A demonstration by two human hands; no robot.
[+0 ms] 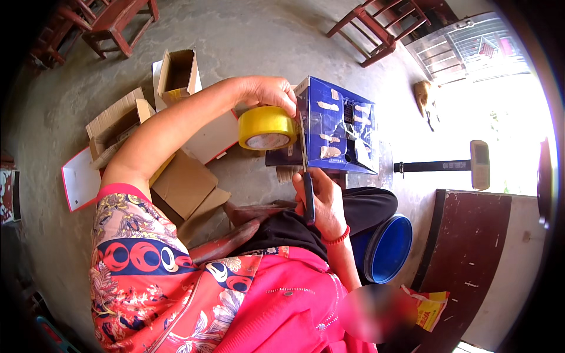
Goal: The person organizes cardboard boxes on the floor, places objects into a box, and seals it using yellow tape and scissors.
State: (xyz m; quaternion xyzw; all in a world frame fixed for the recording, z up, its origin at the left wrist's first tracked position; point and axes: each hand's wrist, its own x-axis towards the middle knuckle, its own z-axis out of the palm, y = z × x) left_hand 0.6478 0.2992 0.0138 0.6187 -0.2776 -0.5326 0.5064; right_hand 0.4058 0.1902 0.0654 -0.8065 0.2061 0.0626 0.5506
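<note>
My left hand (274, 95) grips a roll of yellow packing tape (267, 128) by its upper right edge, beside a blue cardboard box (326, 128). My right hand (323, 198) is closed on the dark handle of a pair of scissors (308, 198), whose blades point away from me along the box's left edge, close to the tape roll. Clear tape and torn pale patches mark the box face. How far the blades are apart cannot be told.
Several brown cardboard boxes (187, 183) lie on the floor to the left. A blue drum (390, 249) stands at my right, below a platform scale's display (480, 164). Red wooden stools (117, 26) stand farther off, and an animal (424, 99) lies near the bright doorway.
</note>
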